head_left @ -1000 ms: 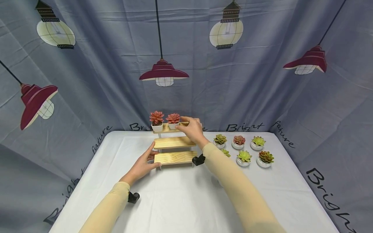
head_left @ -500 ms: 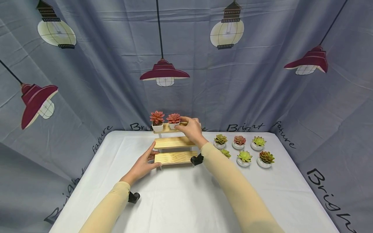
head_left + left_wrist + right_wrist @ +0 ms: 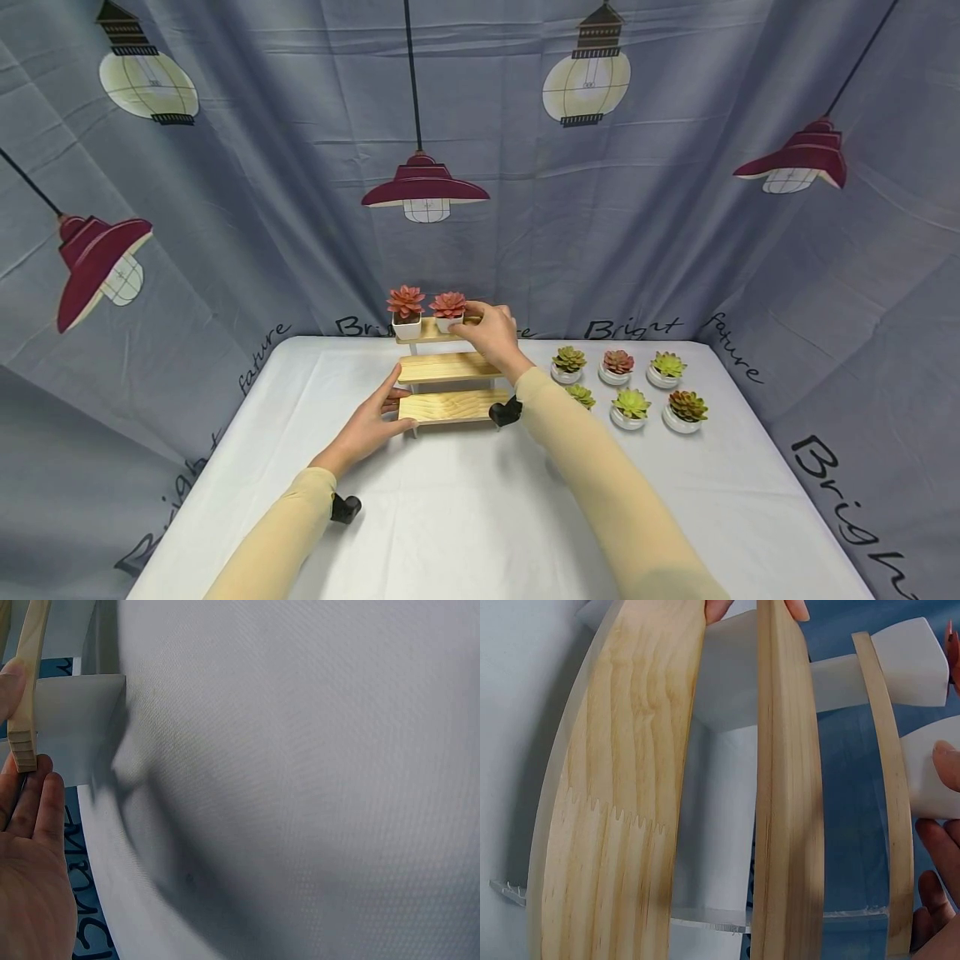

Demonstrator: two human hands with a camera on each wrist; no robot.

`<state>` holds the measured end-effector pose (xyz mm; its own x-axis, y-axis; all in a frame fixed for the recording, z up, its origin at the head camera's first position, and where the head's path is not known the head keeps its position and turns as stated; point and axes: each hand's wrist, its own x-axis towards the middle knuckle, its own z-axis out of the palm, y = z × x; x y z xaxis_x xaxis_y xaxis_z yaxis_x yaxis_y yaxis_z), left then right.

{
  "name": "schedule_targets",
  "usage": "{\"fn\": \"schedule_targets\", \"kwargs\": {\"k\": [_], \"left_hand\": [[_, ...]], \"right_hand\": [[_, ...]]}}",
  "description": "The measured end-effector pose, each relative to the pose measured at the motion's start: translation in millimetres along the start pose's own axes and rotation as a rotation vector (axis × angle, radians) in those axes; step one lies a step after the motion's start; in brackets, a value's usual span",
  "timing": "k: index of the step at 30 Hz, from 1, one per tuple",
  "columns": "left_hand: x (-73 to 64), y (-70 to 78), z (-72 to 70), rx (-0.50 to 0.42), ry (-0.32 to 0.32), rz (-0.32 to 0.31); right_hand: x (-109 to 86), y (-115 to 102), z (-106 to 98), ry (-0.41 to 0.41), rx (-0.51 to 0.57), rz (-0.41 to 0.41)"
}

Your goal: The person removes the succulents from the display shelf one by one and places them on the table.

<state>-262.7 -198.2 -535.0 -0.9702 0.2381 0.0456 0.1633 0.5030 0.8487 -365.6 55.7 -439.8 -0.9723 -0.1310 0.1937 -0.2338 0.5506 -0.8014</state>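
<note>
A three-tier wooden stand (image 3: pixel 448 367) with white side supports stands at the back of the table. My left hand (image 3: pixel 363 428) grips its left end, the thumb at the lowest shelf and the index finger up at the middle one. In the left wrist view, thumb and fingers are around the shelf end (image 3: pixel 28 690). On the top shelf are two red succulents in white pots. My right hand (image 3: pixel 495 339) holds the right-hand succulent (image 3: pixel 448 306) by its pot (image 3: pixel 922 769), thumb against the side. The other red succulent (image 3: pixel 406 306) stands just left of it.
Several green and reddish succulents in round white pots, such as a lime green one (image 3: pixel 632 405), stand in two rows on the right of the white-covered table (image 3: pixel 465 517). My right forearm partly hides one. Behind the table hangs a grey-blue curtain (image 3: pixel 510 242) with printed lamps.
My right forearm and wrist have shifted slightly left. Both hands keep their hold, and the stand and succulents stay in place.
</note>
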Motion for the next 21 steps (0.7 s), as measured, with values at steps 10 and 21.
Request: {"fn": "schedule_targets", "kwargs": {"k": [10, 21], "left_hand": [[0.6, -2.0, -0.4, 0.000, 0.003, -0.007], [1.2, -3.7, -0.2, 0.003, 0.002, 0.006]], "right_hand": [[-0.2, 0.3, 0.4, -0.001, 0.005, -0.001], [0.9, 1.0, 3.3, 0.003, -0.051, 0.011]]}}
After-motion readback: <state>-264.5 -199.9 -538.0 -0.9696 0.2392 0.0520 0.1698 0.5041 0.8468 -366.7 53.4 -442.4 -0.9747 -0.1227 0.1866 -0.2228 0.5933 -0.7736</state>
